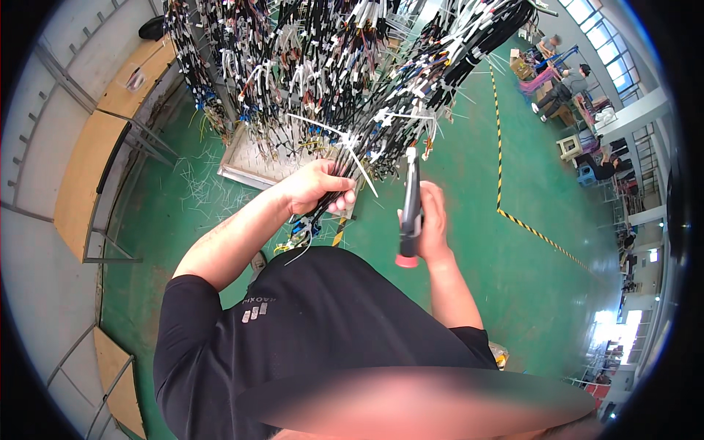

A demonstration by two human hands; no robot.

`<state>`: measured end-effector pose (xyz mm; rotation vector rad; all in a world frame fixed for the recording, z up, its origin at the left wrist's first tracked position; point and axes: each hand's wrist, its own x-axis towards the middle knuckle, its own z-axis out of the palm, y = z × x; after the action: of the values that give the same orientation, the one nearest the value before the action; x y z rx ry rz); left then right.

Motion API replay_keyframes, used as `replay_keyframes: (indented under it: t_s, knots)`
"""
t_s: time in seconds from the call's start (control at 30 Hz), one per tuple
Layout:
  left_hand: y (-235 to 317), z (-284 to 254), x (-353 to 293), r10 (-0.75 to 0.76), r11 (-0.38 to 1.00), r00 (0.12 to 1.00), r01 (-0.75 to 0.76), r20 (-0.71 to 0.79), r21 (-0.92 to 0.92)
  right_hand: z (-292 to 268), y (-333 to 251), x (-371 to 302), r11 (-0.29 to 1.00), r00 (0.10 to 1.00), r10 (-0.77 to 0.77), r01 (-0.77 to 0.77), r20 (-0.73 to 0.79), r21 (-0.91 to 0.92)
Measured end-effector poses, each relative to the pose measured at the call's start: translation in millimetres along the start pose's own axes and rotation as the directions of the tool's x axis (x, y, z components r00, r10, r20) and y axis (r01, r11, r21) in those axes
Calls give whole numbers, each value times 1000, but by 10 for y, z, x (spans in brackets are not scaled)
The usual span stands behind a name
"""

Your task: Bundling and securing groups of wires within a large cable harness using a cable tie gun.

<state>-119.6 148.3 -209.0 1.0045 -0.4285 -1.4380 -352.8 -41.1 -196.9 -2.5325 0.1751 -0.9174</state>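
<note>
My left hand (321,188) is closed around a bundle of thin black cables (345,158), which runs up and to the right into a thick hanging mass. White cable ties (358,163) circle the bundle just beyond my fingers, their long tails sticking out. Below that hand dangle loose cable ends with blue and yellow-green connectors (301,233). My right hand (433,216) grips a black cable tie gun (411,209) with a red end, slightly blurred. Its tip points away from me, to the right of the bundle and apart from my left hand.
Dense cable harnesses (315,66) hang ahead over a shallow pale tray (253,172). Cut tie scraps (202,183) litter the green floor. Wooden tables (92,172) line the left wall. Yellow-black tape (499,161) marks the floor; people (572,88) sit at work far right.
</note>
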Motion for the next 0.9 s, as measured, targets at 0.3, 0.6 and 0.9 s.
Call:
replay_keyframes:
  t_s: [0.3,0.6,0.9]
  knots:
    - [-6,248,15,171,943,975,-120,-143,309,158,-151,42,955,974,-200,217,103,-200]
    - [-68,43,15,47,981,997,-56,-56,-184,-16,-78,-3,853,959,209,-274,190,445]
    - [-35,89,92,257,842,931,-84,-259,533,-504,-42,301,486,799,293,-598,525,638]
